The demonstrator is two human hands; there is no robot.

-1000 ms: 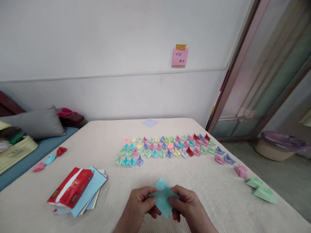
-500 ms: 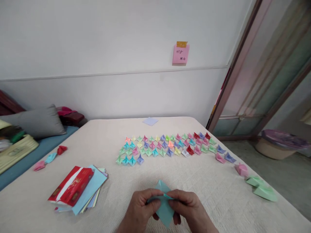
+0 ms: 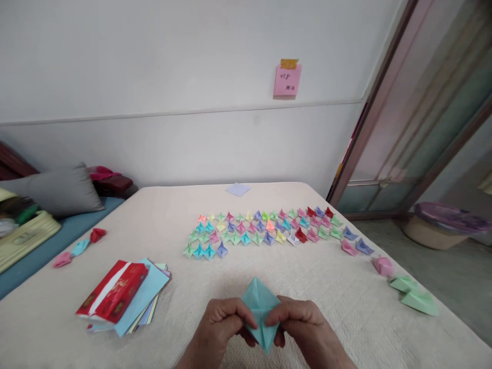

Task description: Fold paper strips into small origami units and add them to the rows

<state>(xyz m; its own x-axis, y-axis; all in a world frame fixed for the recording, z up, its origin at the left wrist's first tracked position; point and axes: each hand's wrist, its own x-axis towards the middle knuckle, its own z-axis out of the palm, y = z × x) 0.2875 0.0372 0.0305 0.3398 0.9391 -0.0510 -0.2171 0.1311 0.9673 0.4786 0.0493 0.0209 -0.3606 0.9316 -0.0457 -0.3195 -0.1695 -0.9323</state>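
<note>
A light teal sheet of folding paper [image 3: 260,302] is held up near the front of the table, diamond-shaped with creases crossing its middle. My left hand [image 3: 226,323] pinches its left side between thumb and fingers. On the opposite side my right hand [image 3: 300,320] grips the paper in the same way, thumb and forefinger at its edge. Beyond the hands stand rows of small folded paper boats [image 3: 245,238] in many colours. The undersides of both hands' fingers are partly hidden.
At left a red tissue pack [image 3: 115,292] lies on a stack of coloured paper [image 3: 154,287]. Larger folded pieces, such as a green one [image 3: 415,296], line the right edge. A lilac sheet [image 3: 238,189] lies at the back, below a pink note [image 3: 287,80] on the wall.
The teal paper shows a wider diamond, its upper part opened out. Both hands have shifted their pinches lower along its sides.
</note>
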